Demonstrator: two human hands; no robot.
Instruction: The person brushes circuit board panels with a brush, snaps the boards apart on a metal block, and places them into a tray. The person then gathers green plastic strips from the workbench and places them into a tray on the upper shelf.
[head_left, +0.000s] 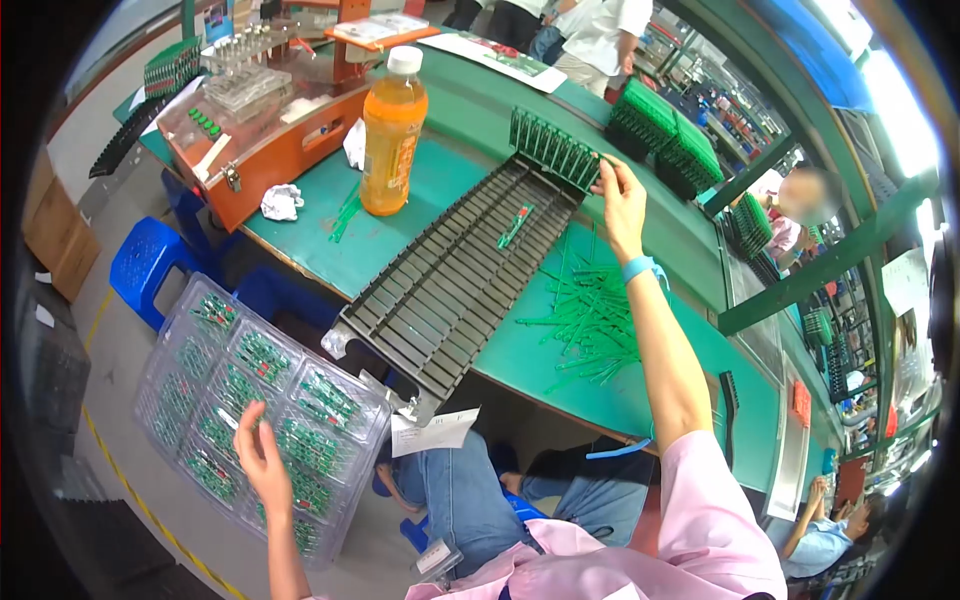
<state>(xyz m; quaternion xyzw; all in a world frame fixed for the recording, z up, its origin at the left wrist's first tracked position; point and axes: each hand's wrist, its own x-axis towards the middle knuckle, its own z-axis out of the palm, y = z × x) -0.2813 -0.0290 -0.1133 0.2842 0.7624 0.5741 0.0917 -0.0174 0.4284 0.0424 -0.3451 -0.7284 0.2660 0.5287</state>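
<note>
My right hand [622, 200] has its thumb and fingers closed on the end of a green circuit board strip [556, 150], which stands upright with others at the far end of a long black slotted rack [440, 275]. A small green circuit board [515, 226] with a red part lies on the rack's slots. Over a clear compartment tray [375, 400], my left hand [262, 455] hangs with its fingers apart, and I see nothing in it. Several small green circuit boards [310, 445] lie in the tray's compartments.
A pile of thin green strips [590, 320] lies right of the rack. Behind it stand an orange drink bottle [393, 130], crumpled paper [282, 202] and an orange fixture box [270, 140]. A blue stool [150, 265] is at left. Stacked green boards [665, 130] stand beyond; people work nearby.
</note>
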